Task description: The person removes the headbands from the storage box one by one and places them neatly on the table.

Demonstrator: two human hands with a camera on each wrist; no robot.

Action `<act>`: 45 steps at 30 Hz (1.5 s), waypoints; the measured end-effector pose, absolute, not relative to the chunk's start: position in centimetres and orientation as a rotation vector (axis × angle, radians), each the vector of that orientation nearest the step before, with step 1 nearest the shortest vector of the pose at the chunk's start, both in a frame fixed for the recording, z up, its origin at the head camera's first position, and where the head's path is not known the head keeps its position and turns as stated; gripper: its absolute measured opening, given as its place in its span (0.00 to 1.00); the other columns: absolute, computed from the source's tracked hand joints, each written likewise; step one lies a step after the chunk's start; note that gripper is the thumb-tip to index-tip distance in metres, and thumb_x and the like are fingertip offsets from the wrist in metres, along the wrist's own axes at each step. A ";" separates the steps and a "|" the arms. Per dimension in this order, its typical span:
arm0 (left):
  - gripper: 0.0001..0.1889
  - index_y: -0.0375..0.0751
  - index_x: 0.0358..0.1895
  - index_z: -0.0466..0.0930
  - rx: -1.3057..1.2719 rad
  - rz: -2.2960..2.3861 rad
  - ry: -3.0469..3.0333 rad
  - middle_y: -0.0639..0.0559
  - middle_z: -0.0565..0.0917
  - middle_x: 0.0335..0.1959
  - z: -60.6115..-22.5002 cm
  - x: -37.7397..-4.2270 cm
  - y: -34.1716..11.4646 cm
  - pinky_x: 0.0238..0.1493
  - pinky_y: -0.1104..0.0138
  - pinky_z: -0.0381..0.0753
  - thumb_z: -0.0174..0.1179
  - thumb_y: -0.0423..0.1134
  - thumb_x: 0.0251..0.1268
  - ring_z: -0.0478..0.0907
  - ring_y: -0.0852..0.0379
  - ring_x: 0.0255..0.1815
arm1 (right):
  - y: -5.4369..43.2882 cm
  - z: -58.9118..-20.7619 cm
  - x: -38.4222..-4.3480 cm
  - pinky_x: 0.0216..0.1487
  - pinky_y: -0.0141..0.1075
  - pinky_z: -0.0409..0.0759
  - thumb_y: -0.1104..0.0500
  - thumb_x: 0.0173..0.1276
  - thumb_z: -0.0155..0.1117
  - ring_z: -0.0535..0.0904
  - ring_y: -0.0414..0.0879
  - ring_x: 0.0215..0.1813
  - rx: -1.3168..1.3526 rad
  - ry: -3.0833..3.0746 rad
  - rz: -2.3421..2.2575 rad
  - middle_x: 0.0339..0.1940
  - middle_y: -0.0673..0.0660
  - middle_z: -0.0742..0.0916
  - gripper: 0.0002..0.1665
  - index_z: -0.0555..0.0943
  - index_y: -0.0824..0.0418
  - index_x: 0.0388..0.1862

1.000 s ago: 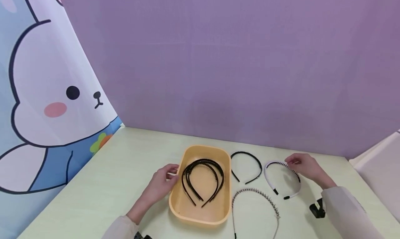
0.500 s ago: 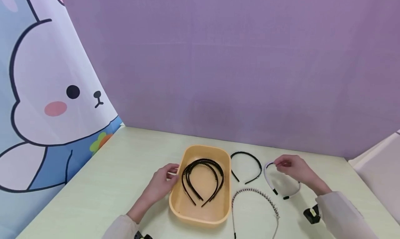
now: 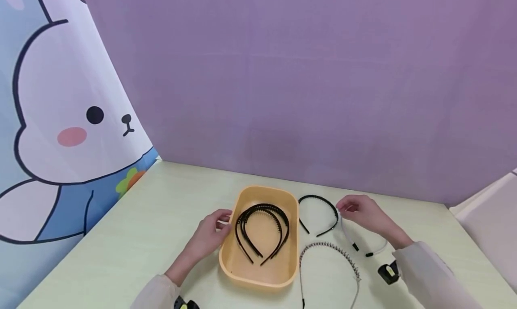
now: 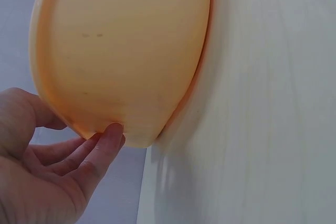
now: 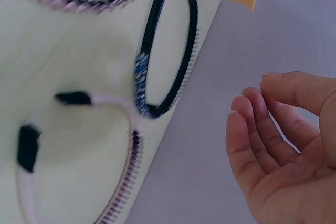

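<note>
Left hand: the outer wall of the tray is touched by the fingertips of the left hand (image 3: 207,236), which is set loosely at its left side with the fingers only slightly bent; the thumb is held close by the rim.
Right hand: the right hand (image 3: 365,212) is raised over the upper arc of the lilac headband, with the fingers softly bent and the thumb tip brought near the index fingertip; nothing is gripped.
Yellow-orange tray: the tray (image 3: 260,277) is set on the pale counter (image 3: 121,250), between the two hands.
Inside the tray: several black toothed headbands (image 3: 264,206) are nested together, their ends pointed toward the person; they seem to be three or so, but are hard to count where they overlap.
Right of the tray: a black headband (image 5: 193,24) is laid flat, with one stretch covered in blue glitter.
Farther right: a lilac headband (image 5: 129,174) with black tips is seen, its arc partly hidden by the right hand in the head view.
Nearer the person: a pinkish spiky headband (image 5: 86,6) is laid just beside the tray.
Backdrop: the far side is closed off by purple cloth (image 3: 303,84).
</note>
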State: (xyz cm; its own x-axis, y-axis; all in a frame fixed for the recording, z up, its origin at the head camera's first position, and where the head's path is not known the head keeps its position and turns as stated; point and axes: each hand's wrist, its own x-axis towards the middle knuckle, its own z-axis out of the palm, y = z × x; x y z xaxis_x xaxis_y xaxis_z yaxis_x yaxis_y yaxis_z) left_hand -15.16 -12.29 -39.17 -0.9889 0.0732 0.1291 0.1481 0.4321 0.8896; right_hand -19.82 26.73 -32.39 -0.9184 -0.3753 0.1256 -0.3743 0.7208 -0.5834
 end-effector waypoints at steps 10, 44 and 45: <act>0.16 0.31 0.54 0.76 -0.212 -1.623 -2.605 0.42 0.82 0.43 -38.9 -15.3 -12.4 0.37 0.65 0.83 0.56 0.28 0.62 0.81 0.52 0.40 | 23.4 -31.6 -20.1 0.36 0.33 0.79 0.67 0.64 0.59 0.80 0.45 0.39 -0.654 2.870 -0.976 0.39 0.58 0.85 0.07 0.81 0.64 0.41; 0.17 0.31 0.54 0.76 -0.211 -1.646 -2.605 0.42 0.82 0.43 -38.8 -15.0 -12.3 0.36 0.65 0.83 0.56 0.28 0.62 0.81 0.52 0.40 | 14.0 -32.4 -22.0 0.48 0.42 0.80 0.66 0.63 0.62 0.80 0.54 0.49 -0.751 2.604 -0.968 0.47 0.67 0.83 0.20 0.75 0.73 0.52; 0.17 0.31 0.54 0.76 -0.212 -1.648 -2.604 0.42 0.82 0.43 -38.8 -15.0 -12.4 0.36 0.65 0.83 0.56 0.28 0.62 0.81 0.52 0.40 | 13.8 -32.5 -22.0 0.49 0.42 0.80 0.66 0.62 0.63 0.80 0.55 0.50 -0.746 2.593 -0.968 0.48 0.67 0.83 0.21 0.75 0.74 0.53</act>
State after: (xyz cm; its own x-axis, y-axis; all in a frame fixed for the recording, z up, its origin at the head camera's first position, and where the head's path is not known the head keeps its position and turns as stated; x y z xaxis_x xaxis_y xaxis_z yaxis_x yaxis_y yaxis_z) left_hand -14.97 -12.36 -38.78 -0.9892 0.0877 0.1175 0.1438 0.4215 0.8954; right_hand -22.03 13.77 -32.49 -0.8296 -0.5535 -0.0732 -0.3701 0.6432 -0.6703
